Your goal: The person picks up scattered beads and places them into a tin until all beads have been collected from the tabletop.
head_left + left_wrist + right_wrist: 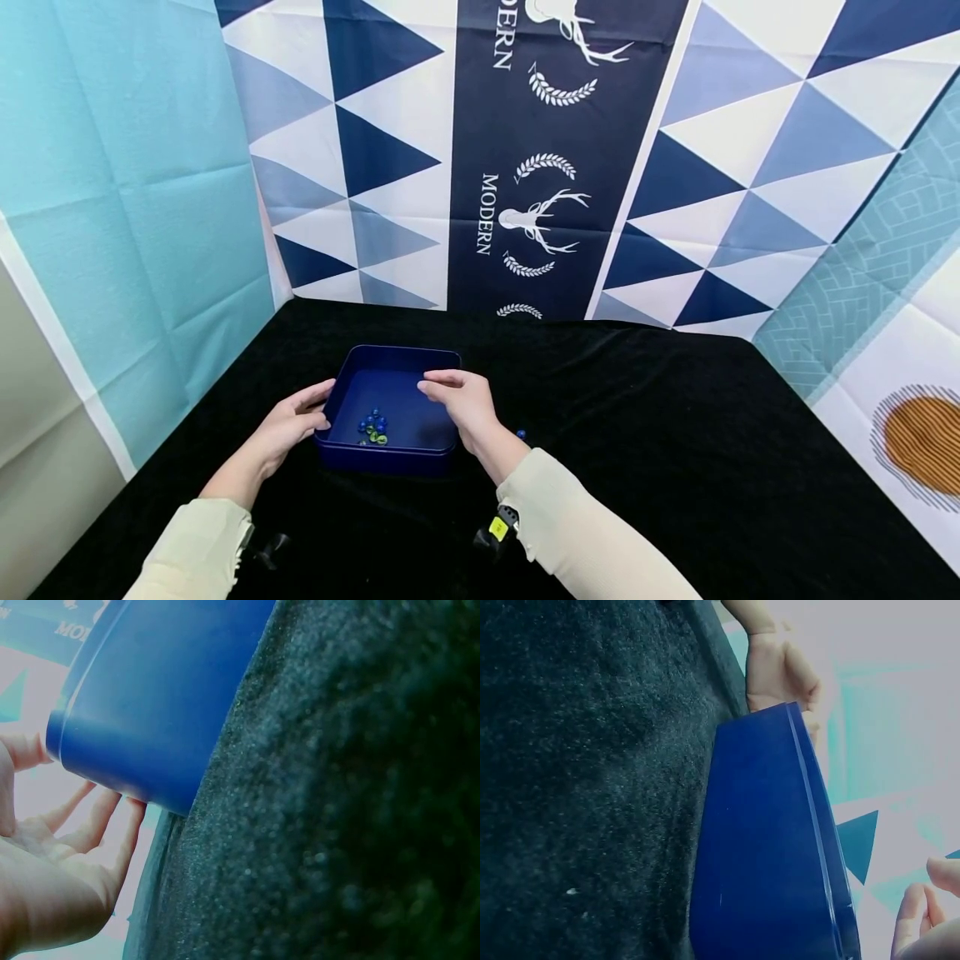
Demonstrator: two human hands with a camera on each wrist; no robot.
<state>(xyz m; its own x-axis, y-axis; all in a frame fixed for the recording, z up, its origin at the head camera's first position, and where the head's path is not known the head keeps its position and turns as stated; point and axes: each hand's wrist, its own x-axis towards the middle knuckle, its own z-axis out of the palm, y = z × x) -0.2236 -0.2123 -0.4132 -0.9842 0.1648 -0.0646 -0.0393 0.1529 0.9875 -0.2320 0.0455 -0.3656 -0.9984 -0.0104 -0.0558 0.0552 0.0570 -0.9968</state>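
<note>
A dark blue rectangular open box (386,460) stands on the black cloth. On its floor, near the front left, lie several blue marbles (381,423) and a few greenish glass marbles (381,439). My left hand (288,425) rests against the box's left side, thumb near the rim and fingers extended along the outer wall (150,705). Over the right part of the box hovers my right hand (467,407). A gap shows between its thumb and bent fingers in the right wrist view, and nothing is visible there.
One loose blue marble (521,434) lies on the black cloth (637,467), right of the box beside my right forearm. Patterned fabric (540,167) hangs behind the table. A light blue curtain (150,208) hangs at the left.
</note>
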